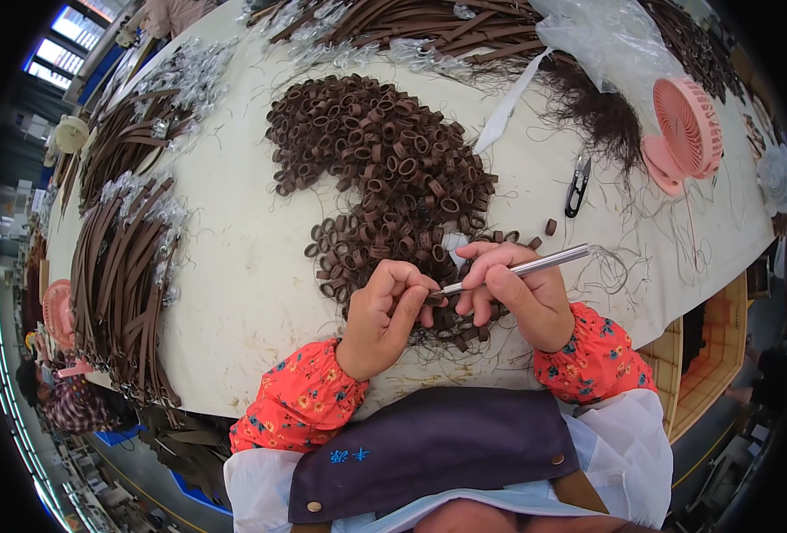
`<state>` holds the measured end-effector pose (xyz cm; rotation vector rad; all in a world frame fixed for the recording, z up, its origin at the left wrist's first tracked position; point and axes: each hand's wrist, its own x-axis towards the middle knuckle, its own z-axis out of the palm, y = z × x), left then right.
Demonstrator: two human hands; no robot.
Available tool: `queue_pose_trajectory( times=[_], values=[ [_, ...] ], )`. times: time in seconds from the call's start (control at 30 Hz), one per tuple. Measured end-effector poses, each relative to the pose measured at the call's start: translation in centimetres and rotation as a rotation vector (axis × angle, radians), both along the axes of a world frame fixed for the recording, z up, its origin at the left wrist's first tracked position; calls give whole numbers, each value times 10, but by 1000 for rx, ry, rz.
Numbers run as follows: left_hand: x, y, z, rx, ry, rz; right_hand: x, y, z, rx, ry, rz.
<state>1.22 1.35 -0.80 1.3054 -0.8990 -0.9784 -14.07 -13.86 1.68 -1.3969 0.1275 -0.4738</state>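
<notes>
While left grip (381, 322) pinches brown loop (434, 300) and right grip (528, 298) metal tool (553, 259), loop heap (384, 169) lies on cream worktop (233, 275); windows (58, 59) glow beyond.

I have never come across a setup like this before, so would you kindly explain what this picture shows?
There is no robot here: the two bare hands belong to the person wearing the camera. This single fisheye view looks down from their head, so straight edges bend toward the rim. The right hand holds a slim silver tool, its tip pointing toward the left hand, which pinches a small brown piece, mostly hidden by fingers. On the pale table are a large heap of brown loops, bundles of brown straps, small snips and a pink fan.
</notes>
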Motion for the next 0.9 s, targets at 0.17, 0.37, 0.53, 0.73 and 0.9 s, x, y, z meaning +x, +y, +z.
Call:
queue_pose_trajectory(
  times=[0.17, 0.37, 0.53, 0.73, 0.9],
  values=[
    [1, 1, -1, 10, -11, -20, 0, 0, -1, -7, 18, -6],
    [0, 1, -2, -11, -11, 2, 0, 0, -1, -33, 18, -7],
    [-3, -2, -5, -66, 8, 57, 0, 1, 0, -16, -7, -56],
    [-4, -3, -5, -63, 25, 58, 14, 6, -4, -721, -44, -233],
    [-2, -6, 4, -36, 147, 23, 12, 8, -7, -779, -26, -302]
  ],
)
